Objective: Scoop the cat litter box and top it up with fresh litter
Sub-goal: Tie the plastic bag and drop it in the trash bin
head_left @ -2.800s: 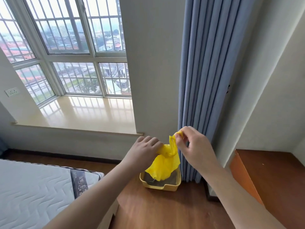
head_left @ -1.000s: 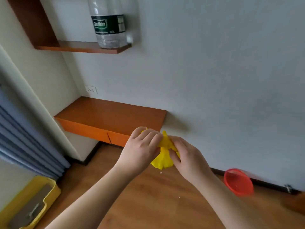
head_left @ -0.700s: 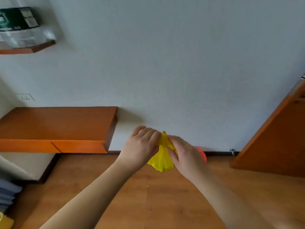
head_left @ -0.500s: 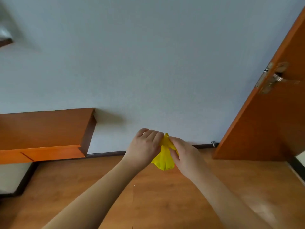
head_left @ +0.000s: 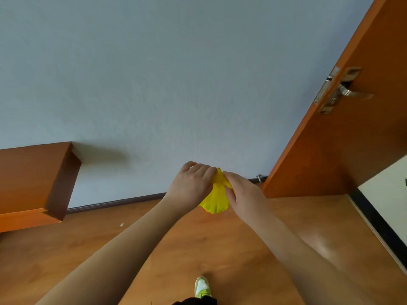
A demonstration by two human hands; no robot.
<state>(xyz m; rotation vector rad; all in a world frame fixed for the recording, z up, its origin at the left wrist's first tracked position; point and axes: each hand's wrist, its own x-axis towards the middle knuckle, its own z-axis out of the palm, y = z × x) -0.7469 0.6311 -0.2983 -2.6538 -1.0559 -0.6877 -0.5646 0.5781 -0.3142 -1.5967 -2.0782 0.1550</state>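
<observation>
The yellow bag (head_left: 214,200) was held in the air between both hands, its long axis vertical. The left hand (head_left: 190,186) and the right hand (head_left: 241,194) pinched its gathered neck with curled fingers; below them the full bottom pointed to the wooden floor (head_left: 88,249).

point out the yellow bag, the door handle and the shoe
yellow bag (head_left: 214,202), head view, on its bulging lower part below the hands
door handle (head_left: 352,93), head view, on the metal lever
shoe (head_left: 202,287), head view, on its white toe
</observation>
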